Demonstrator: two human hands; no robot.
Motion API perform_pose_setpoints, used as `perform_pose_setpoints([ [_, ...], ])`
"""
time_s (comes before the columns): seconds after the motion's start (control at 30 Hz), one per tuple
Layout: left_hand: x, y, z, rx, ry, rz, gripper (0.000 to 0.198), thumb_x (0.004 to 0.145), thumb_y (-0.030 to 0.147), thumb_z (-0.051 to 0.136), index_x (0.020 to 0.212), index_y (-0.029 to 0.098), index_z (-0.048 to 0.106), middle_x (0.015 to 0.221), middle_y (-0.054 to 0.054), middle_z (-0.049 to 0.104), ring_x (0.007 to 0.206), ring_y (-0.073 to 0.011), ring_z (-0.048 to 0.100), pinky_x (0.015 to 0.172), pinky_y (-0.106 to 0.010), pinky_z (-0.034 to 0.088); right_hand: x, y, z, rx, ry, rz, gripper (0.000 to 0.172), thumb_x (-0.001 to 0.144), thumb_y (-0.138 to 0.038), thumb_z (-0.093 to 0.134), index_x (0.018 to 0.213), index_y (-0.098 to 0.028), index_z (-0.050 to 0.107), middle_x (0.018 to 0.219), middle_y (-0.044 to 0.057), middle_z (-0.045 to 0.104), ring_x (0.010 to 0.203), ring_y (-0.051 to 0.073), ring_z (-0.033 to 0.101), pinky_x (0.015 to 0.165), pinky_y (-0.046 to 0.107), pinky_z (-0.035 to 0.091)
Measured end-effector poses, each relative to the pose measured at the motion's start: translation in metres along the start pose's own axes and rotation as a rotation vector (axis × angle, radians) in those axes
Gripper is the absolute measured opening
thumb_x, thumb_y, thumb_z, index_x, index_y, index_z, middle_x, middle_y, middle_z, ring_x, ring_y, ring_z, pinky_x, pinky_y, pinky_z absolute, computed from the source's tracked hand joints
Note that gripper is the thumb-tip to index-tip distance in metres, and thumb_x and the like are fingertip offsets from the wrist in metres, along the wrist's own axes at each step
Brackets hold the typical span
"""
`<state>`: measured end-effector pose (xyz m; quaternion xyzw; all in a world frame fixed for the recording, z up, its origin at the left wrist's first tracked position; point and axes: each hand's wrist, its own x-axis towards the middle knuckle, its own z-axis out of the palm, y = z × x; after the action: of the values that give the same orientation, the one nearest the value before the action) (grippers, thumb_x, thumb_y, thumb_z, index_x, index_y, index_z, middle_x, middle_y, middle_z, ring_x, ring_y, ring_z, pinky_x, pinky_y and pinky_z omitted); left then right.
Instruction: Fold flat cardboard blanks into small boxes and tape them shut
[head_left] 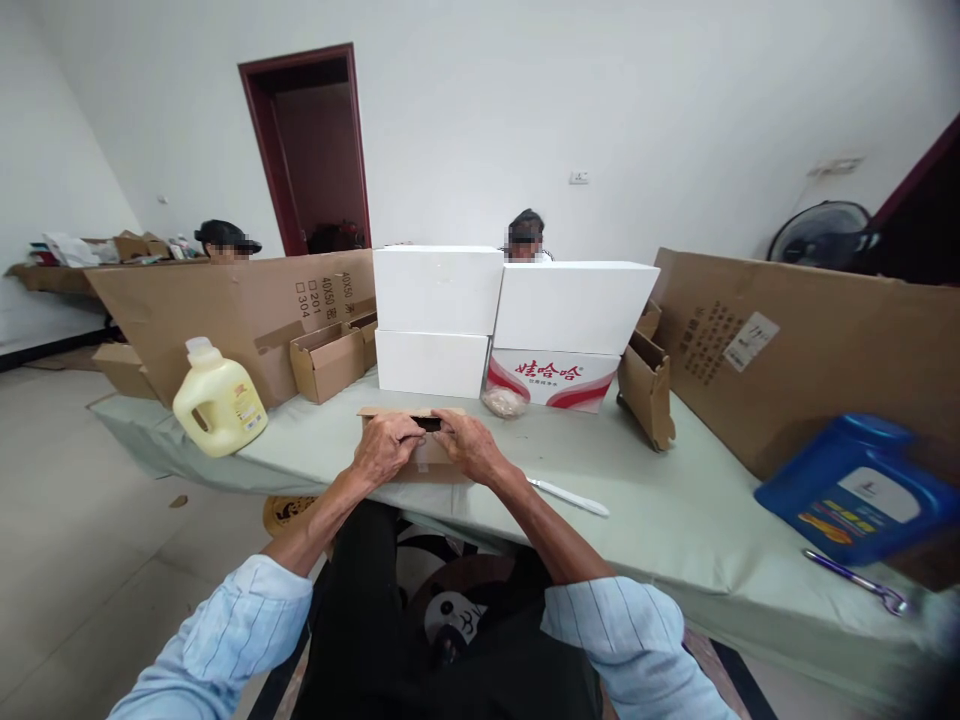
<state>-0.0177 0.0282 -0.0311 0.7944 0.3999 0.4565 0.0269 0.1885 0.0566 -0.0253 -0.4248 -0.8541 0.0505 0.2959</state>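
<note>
Two hands (pixel 387 446), one small carton (pixel 431 470) between them, and on the desk (pixel 675 500) three plain white boxes (pixel 436 290), one red-printed box (pixel 551 382), one clear packet (pixel 505 402), one yellow jug (pixel 234 405), one blue jug (pixel 859 495), one white-handled tool (pixel 574 497) and one purple-handled tool (pixel 851 575). Beyond are two large cardboard panels (pixel 810 350), two other people (pixel 527 225) and one fan (pixel 817 235); the open side cartons (pixel 330 365) overlap too much to count.

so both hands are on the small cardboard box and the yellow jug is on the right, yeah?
The yellow jug is on the left, not the right, as the head view shows; the left hand and right hand are on the small cardboard box.
</note>
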Motion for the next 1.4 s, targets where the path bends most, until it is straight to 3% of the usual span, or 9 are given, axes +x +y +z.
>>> perform_pose_setpoints([
  [0.23, -0.003, -0.009, 0.004, 0.010, 0.040, 0.107, 0.019, 0.091, 0.016, 0.067, 0.083, 0.023, 0.083, 0.088, -0.007, 0.083, 0.084, -0.0220, 0.078, 0.085, -0.037, 0.061, 0.001, 0.000, 0.002, 0.038, -0.011, 0.022, 0.043, 0.097, -0.020, 0.063, 0.139, -0.027, 0.067, 0.124, 0.008, 0.078, 0.110, 0.026, 0.072, 0.091, 0.035, 0.055],
  [0.47, -0.004, -0.006, 0.003, 0.058, 0.028, 0.178, 0.024, 0.095, 0.013, 0.061, 0.079, 0.022, 0.077, 0.088, -0.004, 0.081, 0.086, -0.0203, 0.076, 0.086, -0.036, 0.055, -0.001, -0.002, -0.003, 0.074, -0.049, 0.061, 0.045, 0.097, -0.023, 0.063, 0.142, -0.024, 0.066, 0.111, 0.006, 0.081, 0.104, 0.024, 0.073, 0.090, 0.034, 0.054],
  [0.73, -0.005, 0.002, -0.005, 0.034, -0.043, 0.149, 0.019, 0.097, 0.011, 0.059, 0.083, 0.021, 0.067, 0.093, -0.005, 0.075, 0.092, -0.0220, 0.070, 0.089, -0.037, 0.053, -0.001, -0.002, -0.002, 0.118, -0.051, 0.092, 0.044, 0.097, -0.022, 0.062, 0.140, -0.026, 0.068, 0.129, 0.008, 0.077, 0.117, 0.027, 0.072, 0.098, 0.036, 0.054],
  [0.9, -0.004, -0.002, -0.010, 0.014, -0.026, 0.135, 0.014, 0.092, 0.011, 0.066, 0.101, 0.020, 0.073, 0.105, -0.008, 0.076, 0.101, -0.0242, 0.071, 0.092, -0.037, 0.055, -0.001, -0.001, 0.000, 0.118, -0.045, 0.093, 0.044, 0.097, -0.022, 0.061, 0.141, -0.028, 0.067, 0.132, 0.007, 0.076, 0.120, 0.027, 0.070, 0.100, 0.037, 0.053],
  [1.07, -0.004, -0.006, -0.008, 0.112, -0.039, 0.141, 0.021, 0.097, 0.011, 0.060, 0.082, 0.020, 0.072, 0.087, -0.005, 0.074, 0.083, -0.0207, 0.068, 0.079, -0.034, 0.051, 0.000, -0.003, 0.002, 0.099, -0.036, 0.096, 0.043, 0.096, -0.024, 0.064, 0.138, -0.028, 0.069, 0.115, 0.005, 0.081, 0.110, 0.025, 0.072, 0.093, 0.034, 0.053],
  [1.23, -0.005, -0.002, -0.006, 0.279, -0.073, 0.147, 0.022, 0.097, 0.010, 0.055, 0.081, 0.019, 0.067, 0.085, -0.006, 0.071, 0.085, -0.0228, 0.064, 0.083, -0.038, 0.048, -0.001, -0.006, 0.002, 0.094, -0.038, 0.095, 0.044, 0.095, -0.021, 0.064, 0.139, -0.025, 0.068, 0.110, 0.006, 0.081, 0.106, 0.025, 0.072, 0.093, 0.034, 0.052],
  [1.4, -0.007, 0.006, -0.007, 0.341, -0.094, 0.117, 0.021, 0.097, 0.009, 0.052, 0.084, 0.021, 0.063, 0.088, -0.007, 0.068, 0.088, -0.0243, 0.061, 0.084, -0.039, 0.046, -0.002, -0.007, 0.002, 0.110, -0.035, 0.097, 0.045, 0.096, -0.021, 0.063, 0.140, -0.027, 0.068, 0.119, 0.006, 0.080, 0.113, 0.026, 0.071, 0.094, 0.035, 0.052],
])
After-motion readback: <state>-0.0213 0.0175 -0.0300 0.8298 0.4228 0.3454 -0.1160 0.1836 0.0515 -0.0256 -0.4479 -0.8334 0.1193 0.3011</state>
